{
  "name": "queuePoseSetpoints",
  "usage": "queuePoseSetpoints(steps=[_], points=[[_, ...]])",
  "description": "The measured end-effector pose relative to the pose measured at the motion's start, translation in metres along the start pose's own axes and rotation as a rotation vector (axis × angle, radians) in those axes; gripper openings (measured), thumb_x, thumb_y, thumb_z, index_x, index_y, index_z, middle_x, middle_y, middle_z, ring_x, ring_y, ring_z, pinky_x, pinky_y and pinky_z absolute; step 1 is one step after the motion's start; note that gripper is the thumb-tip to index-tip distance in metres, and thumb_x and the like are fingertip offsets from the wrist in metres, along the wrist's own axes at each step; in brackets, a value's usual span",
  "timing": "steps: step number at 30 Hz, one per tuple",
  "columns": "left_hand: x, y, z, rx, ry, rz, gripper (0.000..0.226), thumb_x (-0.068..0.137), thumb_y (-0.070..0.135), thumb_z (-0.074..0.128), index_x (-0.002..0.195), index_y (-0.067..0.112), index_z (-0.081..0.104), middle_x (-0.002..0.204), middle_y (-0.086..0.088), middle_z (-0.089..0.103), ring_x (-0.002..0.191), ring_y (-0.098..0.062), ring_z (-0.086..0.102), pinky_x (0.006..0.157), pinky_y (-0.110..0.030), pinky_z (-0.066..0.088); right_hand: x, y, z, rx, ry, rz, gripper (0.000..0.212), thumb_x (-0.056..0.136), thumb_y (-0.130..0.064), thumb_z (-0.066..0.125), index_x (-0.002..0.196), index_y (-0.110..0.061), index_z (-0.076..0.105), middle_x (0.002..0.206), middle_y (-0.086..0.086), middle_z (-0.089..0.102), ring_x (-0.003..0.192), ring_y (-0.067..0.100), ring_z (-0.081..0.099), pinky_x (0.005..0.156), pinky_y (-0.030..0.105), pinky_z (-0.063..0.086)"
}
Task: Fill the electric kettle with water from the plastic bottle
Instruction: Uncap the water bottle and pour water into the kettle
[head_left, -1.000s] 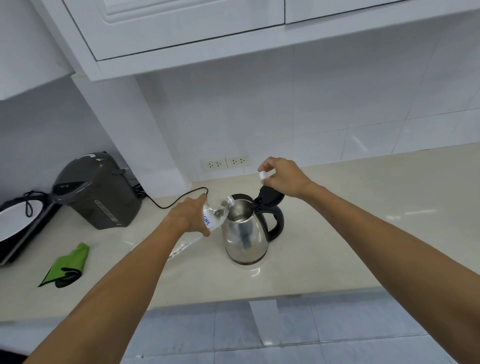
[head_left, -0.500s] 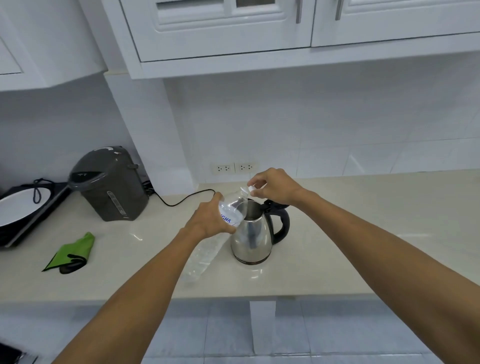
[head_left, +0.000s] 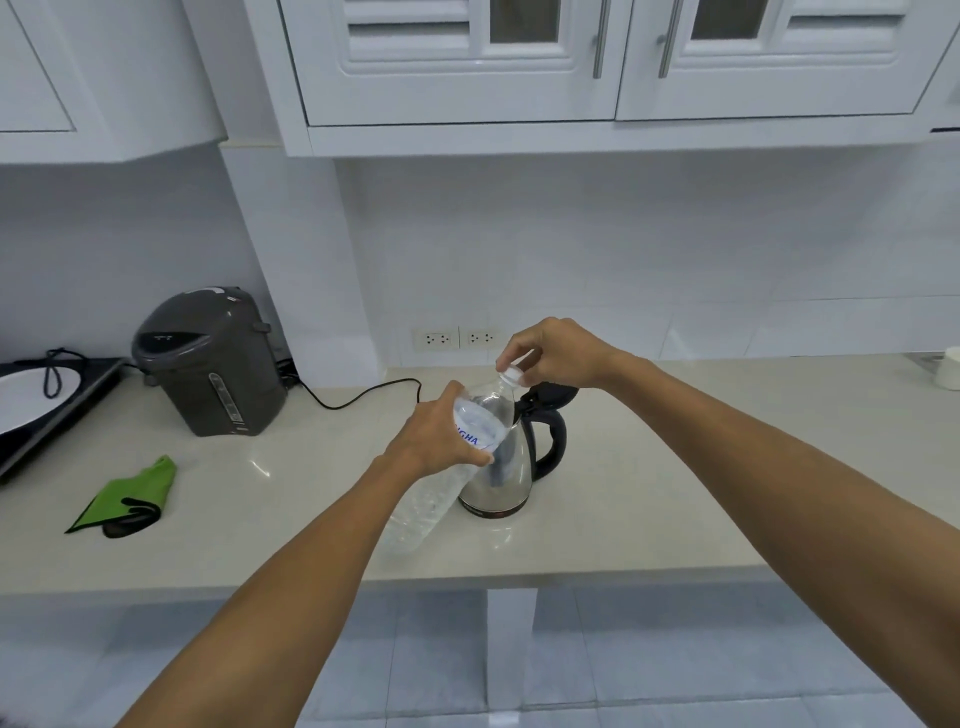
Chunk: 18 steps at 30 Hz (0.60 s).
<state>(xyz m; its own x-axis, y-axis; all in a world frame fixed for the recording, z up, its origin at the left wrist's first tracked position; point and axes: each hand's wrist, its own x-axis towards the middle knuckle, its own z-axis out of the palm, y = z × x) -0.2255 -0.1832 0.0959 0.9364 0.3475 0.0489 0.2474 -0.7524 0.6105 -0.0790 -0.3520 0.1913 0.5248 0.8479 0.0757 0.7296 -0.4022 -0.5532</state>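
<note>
The scene is evenly and brightly lit with cool, diffuse light. Soft glare patches are seen on the countertop (head_left: 675, 483) at 9 and 6 o'clock of the kettle (head_left: 501, 467). A dim shadow band is cast under the wall cabinets (head_left: 571, 140) at 12 o'clock. Straight lines are bowed towards the frame edges by wide-angle distortion. Slight softness is noted at the corners; the centre is rendered sharp.

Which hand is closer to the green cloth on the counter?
Left. The left hand grips the bottle in front of the kettle, on the side toward the green cloth. The right hand is at the bottle cap, farther away.
</note>
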Motion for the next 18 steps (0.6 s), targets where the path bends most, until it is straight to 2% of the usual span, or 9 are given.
queuePoseSetpoints(steps=[3,6,11,16,18], points=[[-0.004,0.007,-0.001,-0.007,-0.011,0.015,0.078,0.062,0.04,0.092,0.122,0.029,0.043,0.102,0.001,0.059,0.091,-0.023,0.061,0.073,-0.04,0.058,-0.007,-0.001,-0.006,-0.016,-0.004,-0.007,0.035,0.076,0.006,0.075,0.098,-0.022,0.079,0.103,-0.012,0.077,0.086,-0.003,0.073,0.078,0.004,0.047],[-0.007,0.014,-0.001,-0.009,-0.01,0.038,0.08,0.063,0.041,0.092,0.125,0.029,0.043,0.1,0.001,0.058,0.089,-0.022,0.061,0.07,-0.038,0.056,-0.014,-0.002,-0.012,-0.031,0.002,-0.007,0.033,0.076,0.0,0.079,0.098,-0.026,0.079,0.097,-0.017,0.076,0.084,-0.004,0.072,0.08,0.007,0.045],[-0.009,0.019,0.003,-0.019,-0.011,0.061,0.081,0.062,0.042,0.092,0.124,0.03,0.042,0.097,0.004,0.058,0.087,-0.018,0.059,0.072,-0.04,0.057,-0.022,0.001,-0.019,-0.056,0.005,-0.001,0.031,0.078,-0.013,0.083,0.103,-0.03,0.08,0.098,-0.021,0.075,0.08,-0.014,0.067,0.07,-0.001,0.041],[-0.008,0.019,0.005,-0.031,-0.048,0.081,0.078,0.06,0.045,0.092,0.119,0.034,0.043,0.1,0.002,0.063,0.087,-0.017,0.062,0.07,-0.037,0.056,-0.03,0.001,-0.022,-0.029,-0.05,0.004,0.031,0.079,-0.001,0.077,0.1,-0.022,0.079,0.083,-0.026,0.073,0.084,-0.006,0.071,0.07,0.004,0.045],[-0.008,0.018,0.006,-0.039,-0.069,0.077,0.077,0.058,0.048,0.091,0.116,0.037,0.043,0.102,0.002,0.065,0.086,-0.016,0.063,0.067,-0.035,0.056,-0.031,0.002,-0.022,-0.024,-0.073,0.0,0.029,0.08,-0.004,0.078,0.101,-0.024,0.078,0.084,-0.028,0.073,0.087,-0.003,0.072,0.074,0.009,0.05]])
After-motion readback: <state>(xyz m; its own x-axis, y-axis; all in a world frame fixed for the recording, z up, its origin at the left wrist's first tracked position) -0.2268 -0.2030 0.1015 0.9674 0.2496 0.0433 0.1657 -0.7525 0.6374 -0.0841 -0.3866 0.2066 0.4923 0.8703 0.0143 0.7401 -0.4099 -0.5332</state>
